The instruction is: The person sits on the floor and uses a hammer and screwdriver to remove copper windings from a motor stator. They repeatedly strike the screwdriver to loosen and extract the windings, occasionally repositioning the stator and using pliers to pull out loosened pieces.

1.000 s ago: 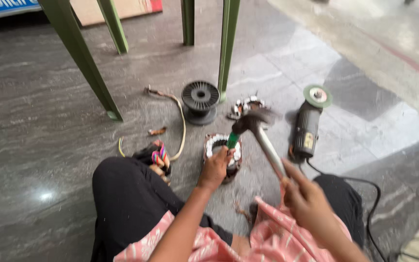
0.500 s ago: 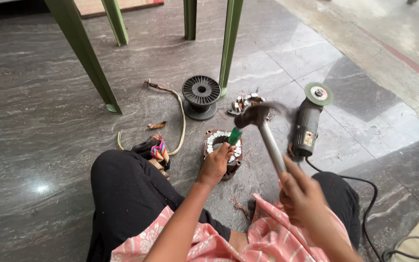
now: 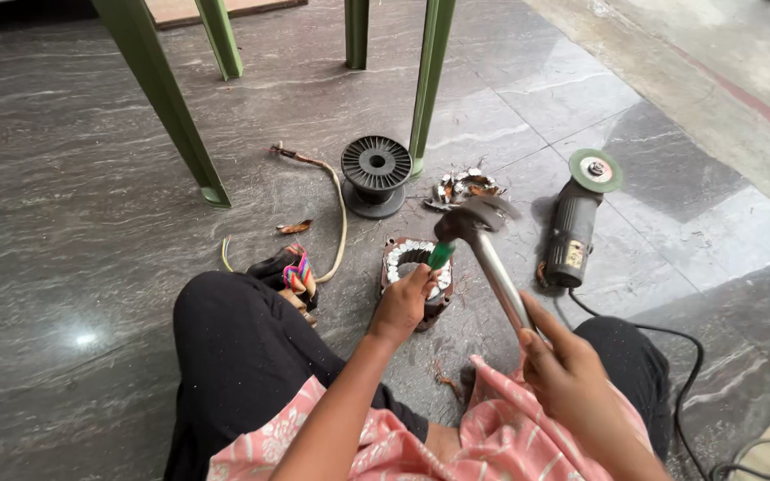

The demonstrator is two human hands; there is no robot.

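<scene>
Item: round metal motor stator with a ring of pale winding ends (image 3: 413,267), lying flat on the grey polished stone floor (image 3: 73,223) just in front of the seated person's knees. It looks heavy and rigid; its laminated outer ring seems the safe place to hold, while the winding wires inside are probably fragile.

Item: green-handled chisel-like tool (image 3: 439,256), upright on the stator's rim, gripped in the closed left hand (image 3: 400,305), which rests against the stator.

Item: steel-headed hammer with a metal shaft (image 3: 483,245), head blurred just above the green handle; right hand (image 3: 563,370) closed around the lower shaft (top-heavy, best held low).

Nearby: black empty wire spool (image 3: 375,174), pile of scrap copper windings (image 3: 463,187), black angle grinder with a green disc (image 3: 577,223), green chair legs (image 3: 158,98).
</scene>
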